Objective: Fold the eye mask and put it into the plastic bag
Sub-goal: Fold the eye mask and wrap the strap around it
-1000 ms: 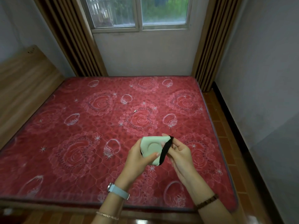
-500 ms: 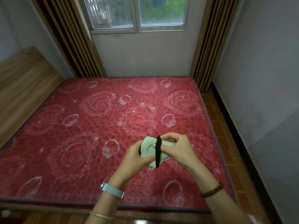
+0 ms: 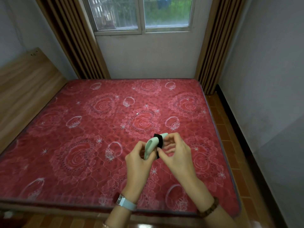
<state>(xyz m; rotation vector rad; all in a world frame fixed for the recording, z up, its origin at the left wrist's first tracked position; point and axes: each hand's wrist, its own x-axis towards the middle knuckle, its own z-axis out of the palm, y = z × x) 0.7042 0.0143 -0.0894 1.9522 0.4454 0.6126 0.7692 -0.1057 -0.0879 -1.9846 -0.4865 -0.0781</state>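
A pale green eye mask [image 3: 151,145], folded over on itself, is held in the air above the red mattress. Its black elastic strap [image 3: 159,140] runs around the folded mask. My left hand [image 3: 139,163] grips the lower left part of the mask. Fingers of my right hand [image 3: 176,153] hold the strap and the mask's right side. Part of the mask is hidden behind both hands. No plastic bag shows anywhere in view.
A red rose-patterned mattress [image 3: 92,137] fills the middle of the room, with a small white scrap [image 3: 137,113] lying on it. A wooden headboard [image 3: 24,83] stands at the left, brown curtains [image 3: 213,43] and a window behind, and a tiled floor strip [image 3: 230,145] on the right.
The mask has turned edge-on and been folded tighter. My right hand has brought the black strap over the top and around the mask. Both hands moved slightly up and right.
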